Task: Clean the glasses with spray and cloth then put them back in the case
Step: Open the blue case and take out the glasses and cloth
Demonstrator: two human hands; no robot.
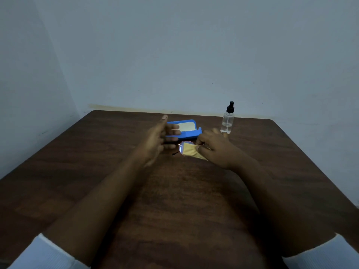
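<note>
Glasses [181, 147] lie on the table [174, 200] just before the open blue case [187, 133], half under the yellow cloth [191, 151] that the right hand [214, 147] seems to pinch in its grip, the left hand [160, 141] hovering with grip open: wiping is in hand, and next calls for steadying them.

Table [174, 200]: dark brown wood grain, rounded far corners, far edge set close to the wall [194, 55]. Wall: plain, pale blue-grey, meeting a second wall [29, 94] in a corner at left. A pale strip [136, 109] runs along the wall just behind the table's far edge.
</note>
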